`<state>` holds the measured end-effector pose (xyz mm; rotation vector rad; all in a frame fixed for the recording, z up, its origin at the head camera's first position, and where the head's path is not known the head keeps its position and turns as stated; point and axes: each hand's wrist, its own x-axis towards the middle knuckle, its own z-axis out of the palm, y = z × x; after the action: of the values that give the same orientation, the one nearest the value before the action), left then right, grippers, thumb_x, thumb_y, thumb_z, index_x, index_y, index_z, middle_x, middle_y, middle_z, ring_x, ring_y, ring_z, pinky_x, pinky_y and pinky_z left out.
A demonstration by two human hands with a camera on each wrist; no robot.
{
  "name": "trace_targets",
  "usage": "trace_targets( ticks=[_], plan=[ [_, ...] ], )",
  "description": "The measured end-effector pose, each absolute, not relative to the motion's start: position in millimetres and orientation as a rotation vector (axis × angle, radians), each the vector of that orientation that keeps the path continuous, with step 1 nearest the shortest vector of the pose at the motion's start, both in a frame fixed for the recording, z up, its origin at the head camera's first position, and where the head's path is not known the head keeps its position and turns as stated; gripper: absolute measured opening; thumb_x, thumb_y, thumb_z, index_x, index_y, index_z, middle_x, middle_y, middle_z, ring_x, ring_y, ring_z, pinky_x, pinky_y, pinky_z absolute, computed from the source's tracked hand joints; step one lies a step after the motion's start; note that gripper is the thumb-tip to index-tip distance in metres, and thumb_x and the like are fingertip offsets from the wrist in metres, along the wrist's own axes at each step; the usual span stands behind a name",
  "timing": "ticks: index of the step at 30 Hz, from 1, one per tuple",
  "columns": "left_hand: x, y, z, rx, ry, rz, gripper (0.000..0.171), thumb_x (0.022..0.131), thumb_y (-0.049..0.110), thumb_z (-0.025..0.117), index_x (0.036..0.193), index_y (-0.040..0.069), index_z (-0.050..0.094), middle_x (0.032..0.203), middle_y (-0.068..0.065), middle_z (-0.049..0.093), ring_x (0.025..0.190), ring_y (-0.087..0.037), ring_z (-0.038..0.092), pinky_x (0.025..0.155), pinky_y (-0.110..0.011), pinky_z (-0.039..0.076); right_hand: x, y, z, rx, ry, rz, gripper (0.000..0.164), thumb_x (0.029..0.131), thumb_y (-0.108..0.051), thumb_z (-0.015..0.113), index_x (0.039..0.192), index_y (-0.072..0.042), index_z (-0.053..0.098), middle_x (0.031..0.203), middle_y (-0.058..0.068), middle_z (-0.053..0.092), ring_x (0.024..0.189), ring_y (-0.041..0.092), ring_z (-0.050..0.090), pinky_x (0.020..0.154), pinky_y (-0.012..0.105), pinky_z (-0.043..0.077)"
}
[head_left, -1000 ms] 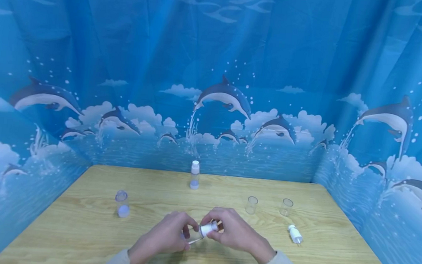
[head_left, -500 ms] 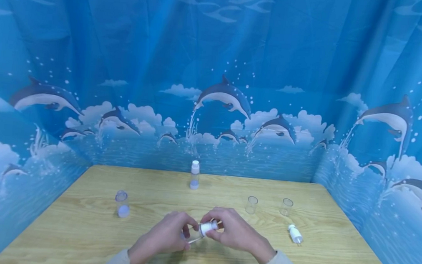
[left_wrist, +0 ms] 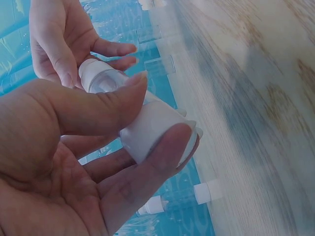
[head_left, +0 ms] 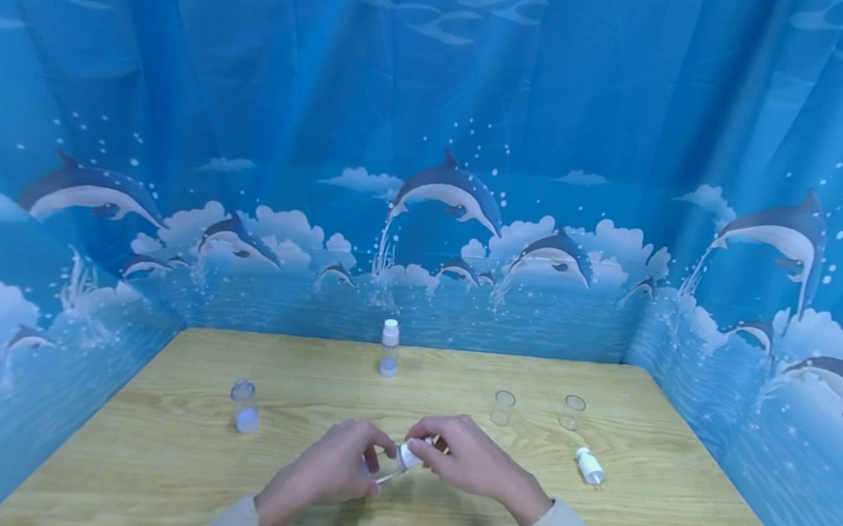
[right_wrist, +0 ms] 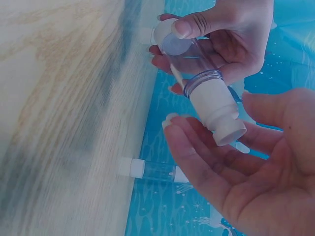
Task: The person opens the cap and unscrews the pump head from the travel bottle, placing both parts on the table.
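A small clear pump bottle (right_wrist: 194,61) with a white base (left_wrist: 152,130) is tilted above the table near its front. My left hand (head_left: 336,464) grips it by the lower end, the thumb along its side and the fingers round the base. At its mouth sits a white pump head (right_wrist: 214,101) with a narrower nozzle top. Around that pump head my right hand (head_left: 467,463) lies loosely, fingers spread; in the right wrist view a gap shows between thumb and fingers, with the thumb tip close beside the white collar.
A bottle with white pump (head_left: 390,348) stands at the table's back. To the left is an open clear bottle (head_left: 244,406). On the right are two clear caps (head_left: 502,410) (head_left: 572,413) and a loose white pump (head_left: 589,467) lying down. A blue dolphin curtain (head_left: 433,130) surrounds the table.
My right thumb has shifted forward over the pump head and the right fingers have loosened a little. The left hand and the bottle stay almost in place.
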<state>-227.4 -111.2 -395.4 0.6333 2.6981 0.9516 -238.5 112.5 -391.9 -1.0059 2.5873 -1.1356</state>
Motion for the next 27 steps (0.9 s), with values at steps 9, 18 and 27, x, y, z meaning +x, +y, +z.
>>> trace_targets(
  ticks=[9,18,27],
  plan=[
    [-228.3,-111.2,-394.0,0.610,2.671,0.964,0.041,0.071,-0.003,0.086,0.109,0.009,0.077,0.086,-0.002,0.075,0.076,-0.014,0.066,0.066,-0.032,0.057,-237.7,112.7,-391.8,-0.957,2.570,-1.151,0.021,0.104,-0.019,0.059,0.114,-0.007,0.073,0.095,0.002,0.074,0.076,0.017,0.071,0.065,0.020,0.058],
    [-229.2,-112.1,-394.7,0.622,2.670,0.958,0.041,0.071,-0.003,0.086,0.109,0.009,0.077,0.088,-0.002,0.075,0.077,-0.015,0.067,0.068,-0.033,0.059,-238.2,111.6,-392.0,-1.000,2.582,-1.135,0.020,0.101,-0.017,0.064,0.116,-0.009,0.073,0.109,0.005,0.077,0.088,0.009,0.071,0.076,0.018,0.058],
    [-228.9,-113.0,-395.2,0.638,2.676,0.960,0.041,0.072,-0.003,0.086,0.110,0.008,0.077,0.089,-0.006,0.076,0.075,-0.014,0.067,0.066,-0.031,0.058,-238.9,111.1,-392.0,-1.043,2.598,-1.123,0.019,0.095,-0.007,0.071,0.113,-0.008,0.074,0.110,0.006,0.076,0.096,0.003,0.067,0.081,0.014,0.057]
  ],
)
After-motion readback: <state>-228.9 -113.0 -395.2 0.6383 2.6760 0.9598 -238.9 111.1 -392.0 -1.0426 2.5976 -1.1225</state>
